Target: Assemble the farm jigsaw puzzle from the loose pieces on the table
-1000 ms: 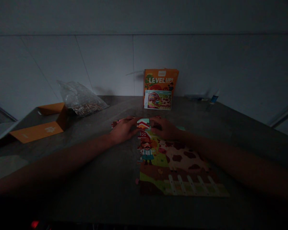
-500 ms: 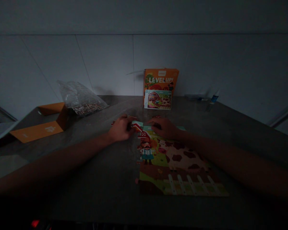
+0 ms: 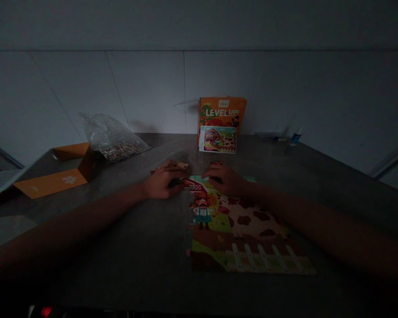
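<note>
- The upright orange box (image 3: 241,108) reads "LEVEL UP!" in white capitals.
- The white label (image 3: 223,103) above those words carries print too small to read.
- The open orange carton (image 3: 49,183) bears a white puzzle-piece sign (image 3: 69,179); fainter print near its corner is illegible.
- The small bottle's label (image 3: 296,138) is too blurred to read.

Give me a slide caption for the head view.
In dim light, left hand and right hand at the far edge of a farm puzzle, picture card before an orange box.
</note>
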The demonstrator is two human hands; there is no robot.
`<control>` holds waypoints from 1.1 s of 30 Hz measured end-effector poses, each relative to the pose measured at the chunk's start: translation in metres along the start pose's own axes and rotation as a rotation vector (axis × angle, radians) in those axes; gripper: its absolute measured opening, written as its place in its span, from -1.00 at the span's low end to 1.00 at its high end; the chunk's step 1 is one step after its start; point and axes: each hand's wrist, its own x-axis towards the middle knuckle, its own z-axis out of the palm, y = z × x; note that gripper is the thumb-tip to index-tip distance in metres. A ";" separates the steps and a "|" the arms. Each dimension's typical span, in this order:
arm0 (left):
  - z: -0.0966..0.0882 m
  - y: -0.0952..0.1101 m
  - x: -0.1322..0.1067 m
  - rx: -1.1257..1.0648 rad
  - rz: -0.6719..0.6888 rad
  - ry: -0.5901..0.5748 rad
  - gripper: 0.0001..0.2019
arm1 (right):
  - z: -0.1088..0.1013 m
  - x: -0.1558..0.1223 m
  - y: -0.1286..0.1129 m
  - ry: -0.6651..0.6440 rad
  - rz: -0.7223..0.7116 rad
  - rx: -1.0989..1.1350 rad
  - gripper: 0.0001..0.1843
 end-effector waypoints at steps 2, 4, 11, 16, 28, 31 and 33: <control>-0.001 -0.005 -0.002 -0.004 0.002 0.018 -0.70 | -0.001 0.000 0.000 -0.009 -0.003 0.001 -0.72; -0.001 -0.007 -0.001 -0.018 0.039 0.026 -0.72 | -0.001 0.001 -0.001 -0.012 -0.004 0.010 -0.73; 0.000 -0.006 0.001 -0.025 0.085 0.028 -0.68 | -0.002 0.001 -0.001 -0.016 0.006 0.008 -0.72; 0.002 -0.008 0.000 -0.026 0.061 0.040 -0.69 | -0.002 0.002 -0.002 -0.011 0.014 -0.004 -0.71; 0.003 -0.009 0.000 -0.016 0.034 0.027 -0.67 | -0.001 0.002 0.000 -0.017 0.013 -0.003 -0.72; 0.003 -0.008 0.000 -0.007 0.028 0.025 -0.67 | -0.001 0.002 -0.001 -0.010 0.012 -0.004 -0.72; 0.003 -0.008 0.000 -0.003 0.030 0.021 -0.66 | 0.000 0.002 -0.001 -0.005 0.009 -0.007 -0.72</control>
